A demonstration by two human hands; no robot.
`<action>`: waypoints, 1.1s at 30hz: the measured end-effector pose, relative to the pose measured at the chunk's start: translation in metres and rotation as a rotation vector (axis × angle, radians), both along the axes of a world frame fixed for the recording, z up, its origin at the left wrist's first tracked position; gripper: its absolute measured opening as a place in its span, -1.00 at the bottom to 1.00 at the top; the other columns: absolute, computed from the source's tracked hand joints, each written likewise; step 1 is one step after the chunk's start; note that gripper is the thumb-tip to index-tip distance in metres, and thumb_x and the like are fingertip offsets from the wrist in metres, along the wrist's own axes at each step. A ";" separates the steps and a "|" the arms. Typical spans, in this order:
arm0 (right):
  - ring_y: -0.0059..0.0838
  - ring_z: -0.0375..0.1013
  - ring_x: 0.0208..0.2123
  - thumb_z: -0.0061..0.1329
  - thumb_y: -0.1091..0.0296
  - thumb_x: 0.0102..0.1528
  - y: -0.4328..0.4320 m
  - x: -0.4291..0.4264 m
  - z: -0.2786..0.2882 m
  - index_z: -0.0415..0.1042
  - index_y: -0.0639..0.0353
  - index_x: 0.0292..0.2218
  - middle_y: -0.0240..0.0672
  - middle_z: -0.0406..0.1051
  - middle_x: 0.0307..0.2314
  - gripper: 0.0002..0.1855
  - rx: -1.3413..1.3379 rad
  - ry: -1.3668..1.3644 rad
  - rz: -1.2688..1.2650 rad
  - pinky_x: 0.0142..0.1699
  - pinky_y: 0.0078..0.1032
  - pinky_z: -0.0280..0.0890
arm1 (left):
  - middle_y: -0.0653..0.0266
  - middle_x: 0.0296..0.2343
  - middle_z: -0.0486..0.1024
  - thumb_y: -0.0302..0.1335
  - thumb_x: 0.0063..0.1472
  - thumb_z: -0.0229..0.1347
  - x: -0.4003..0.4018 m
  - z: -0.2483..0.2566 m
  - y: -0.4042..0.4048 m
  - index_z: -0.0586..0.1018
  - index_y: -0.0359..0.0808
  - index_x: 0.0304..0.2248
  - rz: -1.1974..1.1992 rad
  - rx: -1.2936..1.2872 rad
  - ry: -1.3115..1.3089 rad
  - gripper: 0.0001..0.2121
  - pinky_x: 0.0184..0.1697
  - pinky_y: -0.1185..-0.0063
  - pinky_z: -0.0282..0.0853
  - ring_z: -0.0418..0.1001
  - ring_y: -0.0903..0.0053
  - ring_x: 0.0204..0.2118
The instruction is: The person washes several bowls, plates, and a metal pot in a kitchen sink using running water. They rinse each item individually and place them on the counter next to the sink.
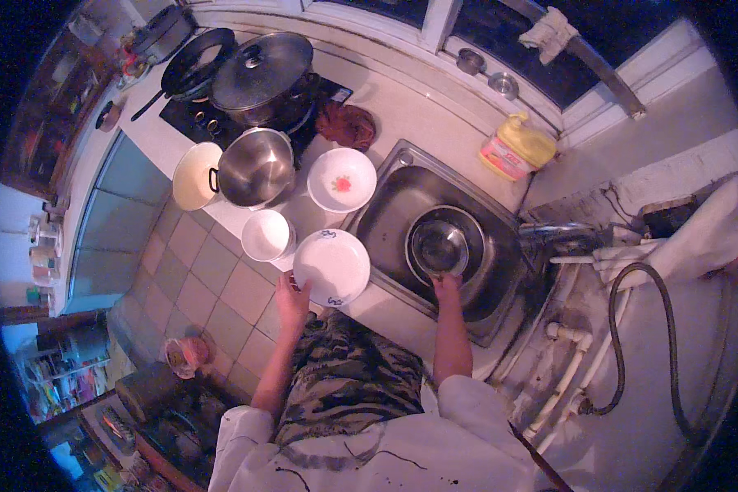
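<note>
My left hand (294, 295) is at the near left rim of a white plate (332, 267) with small blue marks, at the counter's front edge; whether its fingers grip the rim I cannot tell. In the steel sink (387, 230), my right hand (448, 286) grips the near rim of a small round bowl (440, 251), clear or metal, which sits over a larger metal basin (478, 230). Left of the sink stand a white bowl with a red flower (342, 180), a smaller white bowl (265, 235), a two-handled steel pot (256, 167) and a cream bowl (197, 176).
A lidded dark pot (262, 74) and a black frying pan (198, 64) are on the hob. A reddish-brown cloth or bag (347, 125) lies beside it. Behind the sink stands a yellow detergent jug (516, 147); the faucet (547, 230) comes from the right.
</note>
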State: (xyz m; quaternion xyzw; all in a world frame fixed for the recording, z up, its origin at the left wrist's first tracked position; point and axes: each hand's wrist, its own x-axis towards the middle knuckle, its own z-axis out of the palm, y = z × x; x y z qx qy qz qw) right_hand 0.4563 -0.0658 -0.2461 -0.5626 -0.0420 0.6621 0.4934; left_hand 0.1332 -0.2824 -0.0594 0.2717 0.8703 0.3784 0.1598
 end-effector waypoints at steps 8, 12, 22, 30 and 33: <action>-0.07 0.14 0.04 -0.16 0.66 -0.05 -0.009 0.012 0.081 -0.02 0.04 0.10 -0.17 0.02 0.07 -0.31 0.081 -0.165 0.023 -0.03 0.13 0.21 | 0.06 -0.60 0.46 -0.55 0.01 0.13 -0.009 0.000 0.006 0.45 -0.41 -0.39 0.026 -0.026 0.153 -0.84 -0.48 0.42 0.34 0.43 0.29 -0.58; -0.10 0.10 0.06 -0.16 0.65 -0.03 -0.001 0.025 0.115 -0.01 0.06 0.10 -0.20 0.04 0.05 -0.33 0.075 -0.120 -0.030 -0.05 0.11 0.23 | 0.01 -0.56 0.47 -0.53 0.09 0.05 -0.015 0.010 0.015 0.41 -0.40 -0.34 -0.023 -0.002 0.158 -0.85 -0.45 0.36 0.34 0.46 0.14 -0.52; -0.20 0.29 -0.15 -0.10 0.61 -0.02 -0.004 0.052 0.179 0.01 0.10 0.08 -0.19 0.18 -0.08 -0.37 0.157 -0.160 0.001 -0.13 -0.02 0.34 | -0.06 -0.53 0.47 -0.46 0.22 -0.08 -0.001 0.069 0.076 0.35 -0.43 -0.28 -0.321 0.176 -0.172 -0.83 -0.42 0.34 0.33 0.47 0.06 -0.43; -0.27 0.29 -0.14 -0.09 0.56 0.03 0.000 0.050 0.238 0.06 0.09 0.06 -0.28 0.22 -0.10 -0.43 0.209 -0.243 0.100 -0.16 -0.13 0.35 | -0.22 -0.46 0.43 -0.40 0.18 -0.10 0.053 -0.021 0.164 0.41 -0.45 -0.31 -0.565 0.065 -0.222 -0.76 -0.32 0.30 0.32 0.40 -0.09 -0.32; -0.25 0.30 -0.12 -0.08 0.53 0.04 0.002 0.049 0.231 0.07 0.10 0.07 -0.26 0.23 -0.08 -0.44 0.319 -0.292 0.035 -0.14 -0.12 0.34 | -0.25 -0.42 0.43 -0.36 0.18 -0.12 0.075 -0.058 0.190 0.43 -0.45 -0.31 -0.622 -0.031 -0.351 -0.73 -0.27 0.25 0.31 0.39 -0.10 -0.26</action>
